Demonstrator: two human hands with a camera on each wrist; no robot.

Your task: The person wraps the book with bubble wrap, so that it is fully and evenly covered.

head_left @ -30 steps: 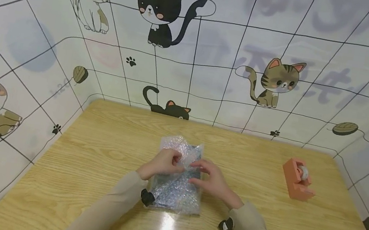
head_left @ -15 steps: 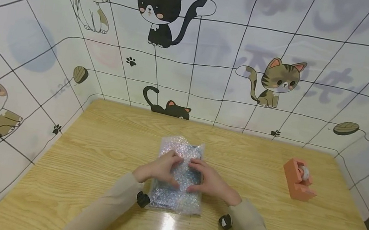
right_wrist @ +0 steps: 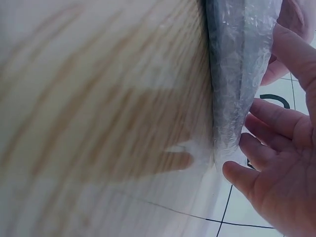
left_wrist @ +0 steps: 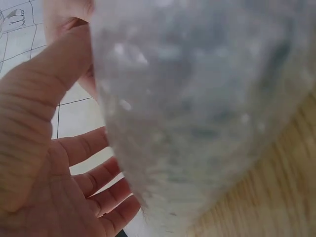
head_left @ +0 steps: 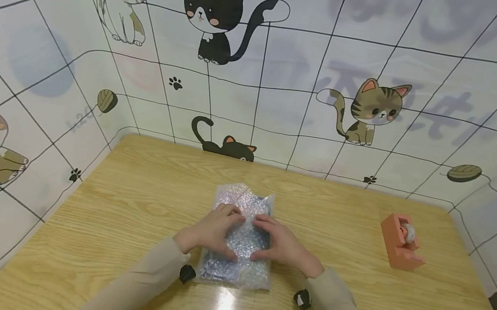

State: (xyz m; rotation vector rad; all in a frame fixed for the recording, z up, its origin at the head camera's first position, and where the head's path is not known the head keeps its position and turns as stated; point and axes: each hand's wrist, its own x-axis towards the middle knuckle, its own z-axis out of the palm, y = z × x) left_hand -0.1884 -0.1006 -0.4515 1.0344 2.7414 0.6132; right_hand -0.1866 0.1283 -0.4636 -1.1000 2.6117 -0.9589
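Observation:
A flat, dark bluish rectangular item wrapped in clear bubble wrap (head_left: 248, 238) lies on the wooden table. My left hand (head_left: 212, 229) rests over its left side, thumb apart from the fingers and nothing pinched between them. Over the right side, my right hand (head_left: 282, 243) lies in the same way, its fingertips facing those of the left. The left wrist view shows the fingers (left_wrist: 106, 195) fairly straight against the edge of the wrap. In the right wrist view, fingertips touch the side of the wrapped package (right_wrist: 239, 69).
A coral-orange tape dispenser (head_left: 401, 242) with a roll of tape stands to the right on the wooden table (head_left: 152, 183). Behind and at both sides hangs a white cloth (head_left: 279, 111) printed with cats and a grid.
My left hand has let go of the upper wrap and moved left and down, spreading its thumb. The right hand has shifted slightly toward me, thumb wider. The package stays in place.

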